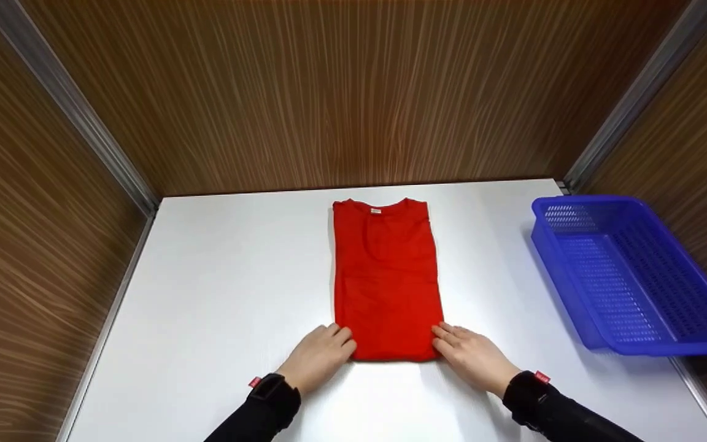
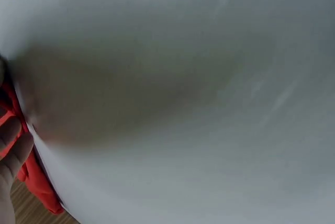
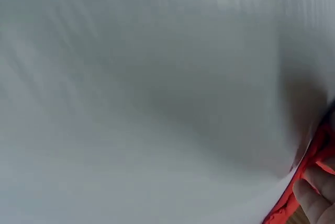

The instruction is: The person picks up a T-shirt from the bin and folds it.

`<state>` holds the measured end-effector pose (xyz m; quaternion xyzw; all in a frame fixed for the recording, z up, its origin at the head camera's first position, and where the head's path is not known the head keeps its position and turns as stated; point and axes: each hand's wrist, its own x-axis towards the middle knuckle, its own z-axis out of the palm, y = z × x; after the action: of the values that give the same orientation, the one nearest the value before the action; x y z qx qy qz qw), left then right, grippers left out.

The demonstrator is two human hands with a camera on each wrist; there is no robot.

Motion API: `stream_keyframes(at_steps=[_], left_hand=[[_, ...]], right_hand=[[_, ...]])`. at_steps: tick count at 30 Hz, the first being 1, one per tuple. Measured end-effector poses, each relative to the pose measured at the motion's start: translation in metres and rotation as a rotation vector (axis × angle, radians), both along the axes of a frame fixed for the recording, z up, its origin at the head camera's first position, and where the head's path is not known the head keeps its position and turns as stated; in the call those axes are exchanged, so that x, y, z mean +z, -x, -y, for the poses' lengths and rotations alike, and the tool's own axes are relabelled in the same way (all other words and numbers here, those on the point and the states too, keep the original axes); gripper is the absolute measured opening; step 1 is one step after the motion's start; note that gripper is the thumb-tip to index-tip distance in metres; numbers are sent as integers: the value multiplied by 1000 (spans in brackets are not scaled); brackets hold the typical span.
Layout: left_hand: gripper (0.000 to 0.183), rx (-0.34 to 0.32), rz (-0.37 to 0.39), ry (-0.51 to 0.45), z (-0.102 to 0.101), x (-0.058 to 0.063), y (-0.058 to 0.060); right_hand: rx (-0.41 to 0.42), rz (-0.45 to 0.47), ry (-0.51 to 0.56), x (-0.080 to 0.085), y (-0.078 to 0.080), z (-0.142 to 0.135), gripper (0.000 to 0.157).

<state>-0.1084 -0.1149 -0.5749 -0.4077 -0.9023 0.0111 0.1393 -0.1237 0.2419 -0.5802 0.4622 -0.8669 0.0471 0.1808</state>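
A red T-shirt (image 1: 387, 276) lies folded into a long rectangle on the white table, its neckline and small pale label at the far end. My left hand (image 1: 321, 353) is at its near left corner, fingers bent over the edge and pinching the cloth. At the near right corner, my right hand (image 1: 473, 355) pinches the other edge between fingertips and a thumb that is hidden from above. The left wrist view catches fingers (image 2: 17, 150) against the red fabric; in the right wrist view, fingers (image 3: 313, 195) meet the shirt's edge.
On the right side of the white table (image 1: 224, 276) stands a blue plastic basket (image 1: 574, 288) with perforated walls, partly over the table's edge. Wood-grain panels (image 1: 353, 92) enclose the table at the back and on both sides, with metal strips at the corners.
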Motion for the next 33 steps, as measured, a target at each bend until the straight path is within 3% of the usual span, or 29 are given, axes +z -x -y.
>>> stream_keyframes(at_steps=[2,5,10,13,18,21,22,24,27,30,33], left_hand=[[2,4,-9,0,0,7,1],[3,-6,115,-102,5,23,1],[5,-7,591,-386,18,60,0],[6,27,871,-511,22,82,0],[8,62,1128,-696,23,105,6],[8,129,1220,-831,21,110,13],[9,161,1233,-875,20,110,17],[10,245,1180,-942,15,109,26],[13,372,943,-954,4,106,43],[13,487,683,-876,-7,98,59],[13,572,553,-798,-14,87,70]], right_hand=[[14,11,45,7,2,2,23],[36,151,133,28,3,1,19],[102,671,232,70,2,-11,14],[103,990,293,89,2,-16,13],[96,1392,481,104,7,-19,12],[87,1515,608,107,15,-17,18],[65,1519,644,108,19,-15,19],[-24,1474,703,107,29,-12,18],[-229,1342,775,103,46,-3,19],[-404,1192,806,94,62,8,20],[-497,1020,765,82,74,17,18]])
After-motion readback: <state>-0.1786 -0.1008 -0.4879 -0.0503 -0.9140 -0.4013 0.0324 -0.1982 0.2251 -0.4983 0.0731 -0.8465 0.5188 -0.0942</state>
